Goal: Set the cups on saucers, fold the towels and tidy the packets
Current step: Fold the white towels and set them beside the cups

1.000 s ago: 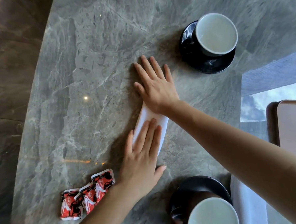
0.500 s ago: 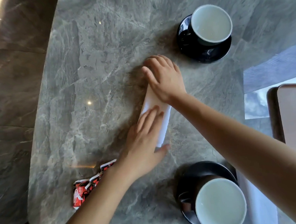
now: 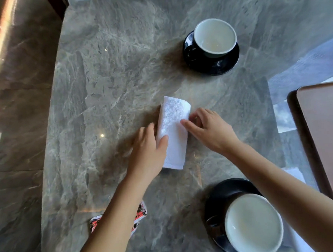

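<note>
A white towel (image 3: 173,129), folded into a narrow strip, lies in the middle of the grey marble table (image 3: 105,75). My left hand (image 3: 147,154) rests at its left edge, thumb on the cloth. My right hand (image 3: 210,130) touches its right edge with the fingertips. Both hands have loose, spread fingers. A dark cup (image 3: 215,38) stands on a black saucer (image 3: 228,64) at the far right. A second cup (image 3: 253,225) sits on a black saucer (image 3: 219,196) at the near right. Red packets (image 3: 139,214) lie near the front, mostly hidden under my left forearm.
A brown tray or chair back (image 3: 326,129) stands past the table's right edge. Another white cloth (image 3: 295,173) peeks out beside my right forearm. The table's left edge drops to a polished stone floor (image 3: 17,133).
Both hands slid off the top of the towel to its sides, so its full length now shows. The view shifted, so the table appears lower and further right.
</note>
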Available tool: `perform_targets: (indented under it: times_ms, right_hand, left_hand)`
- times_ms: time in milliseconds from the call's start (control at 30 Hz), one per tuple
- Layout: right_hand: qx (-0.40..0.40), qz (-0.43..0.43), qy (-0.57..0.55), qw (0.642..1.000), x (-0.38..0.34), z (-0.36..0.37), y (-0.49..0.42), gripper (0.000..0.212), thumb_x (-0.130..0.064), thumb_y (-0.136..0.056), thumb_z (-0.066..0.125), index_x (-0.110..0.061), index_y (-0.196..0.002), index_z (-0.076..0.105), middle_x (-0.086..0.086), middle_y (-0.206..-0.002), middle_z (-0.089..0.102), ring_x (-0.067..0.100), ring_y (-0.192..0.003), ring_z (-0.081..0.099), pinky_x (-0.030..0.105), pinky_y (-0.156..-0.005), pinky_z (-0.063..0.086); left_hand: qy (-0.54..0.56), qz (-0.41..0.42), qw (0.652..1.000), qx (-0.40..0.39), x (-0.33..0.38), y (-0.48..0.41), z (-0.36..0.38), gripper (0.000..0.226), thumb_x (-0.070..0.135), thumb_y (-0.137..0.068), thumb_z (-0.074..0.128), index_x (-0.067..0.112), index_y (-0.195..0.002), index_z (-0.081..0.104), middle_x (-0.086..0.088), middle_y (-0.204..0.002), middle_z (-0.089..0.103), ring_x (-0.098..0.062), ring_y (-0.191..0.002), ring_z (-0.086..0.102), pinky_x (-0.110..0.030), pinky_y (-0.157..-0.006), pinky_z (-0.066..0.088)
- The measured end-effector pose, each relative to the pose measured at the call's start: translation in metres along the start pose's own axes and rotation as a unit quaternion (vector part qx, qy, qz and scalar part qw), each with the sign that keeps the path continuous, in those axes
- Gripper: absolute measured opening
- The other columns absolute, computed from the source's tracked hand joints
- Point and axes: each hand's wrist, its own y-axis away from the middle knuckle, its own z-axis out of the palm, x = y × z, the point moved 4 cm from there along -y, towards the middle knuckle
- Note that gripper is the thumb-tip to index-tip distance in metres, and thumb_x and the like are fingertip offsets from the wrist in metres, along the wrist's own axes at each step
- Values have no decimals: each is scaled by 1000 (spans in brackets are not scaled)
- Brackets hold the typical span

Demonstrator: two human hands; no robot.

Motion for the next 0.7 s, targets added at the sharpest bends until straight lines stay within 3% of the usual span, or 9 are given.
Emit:
perform_targets:
  times_ms: [133, 233, 367, 500, 567, 700]
  right_hand:
    - [4, 5, 1, 1000, -12, 7, -2, 48, -68, -77, 45, -20, -76, 42, -10, -76, 46, 13, -74, 44, 26, -50, 24]
    - [-6, 27, -52, 998, -12, 8, -3, 46, -61, -77, 56, -16, -85, 47, -6, -80, 53, 17, -74, 51, 30, -52, 34]
    - [-18, 50, -172, 984, -9, 3, 2, 41, -46, -77, 69, -16, -95, 45, -2, -89, 62, 19, -82, 61, 41, -71, 50]
    - [-38, 72, -248, 965, -3, -1, 3, 45, -37, -78, 73, -21, -107, 42, 2, -95, 66, 17, -84, 65, 34, -71, 52]
    - [-37, 78, -271, 959, -2, -5, 2, 46, -35, -78, 74, -17, -110, 46, 3, -99, 65, 16, -87, 64, 31, -72, 52]
    - [-60, 80, -364, 926, 5, -15, 2, 32, -22, -86, 66, -7, -112, 57, 14, -108, 67, 27, -99, 66, 40, -84, 54]
  left_hand:
    - [-13, -12, 1000, -16, 8, -8, 3, 19, 23, -91, 46, 8, -102, 48, -9, -108, 46, -32, -100, 52, -42, -82, 45]
    - [16, -14, 1000, -22, 9, -8, 6, 19, 20, -90, 48, 9, -105, 51, -6, -106, 46, -29, -97, 53, -41, -82, 46]
    - [85, -21, 995, -42, 11, -8, 14, 19, 15, -88, 52, 6, -105, 55, -10, -108, 48, -29, -96, 55, -47, -89, 46]
    - [131, -10, 990, -56, 18, -8, 21, 14, 11, -87, 54, 4, -100, 55, -13, -107, 49, -29, -94, 56, -47, -89, 47]
    - [150, -3, 987, -54, 23, -9, 24, 13, 10, -87, 54, 6, -99, 56, -11, -107, 47, -28, -95, 56, -42, -88, 48]
    - [184, 17, 982, -35, 39, -13, 30, 18, 11, -86, 55, 14, -104, 57, -3, -109, 46, -17, -96, 56, -27, -84, 49]
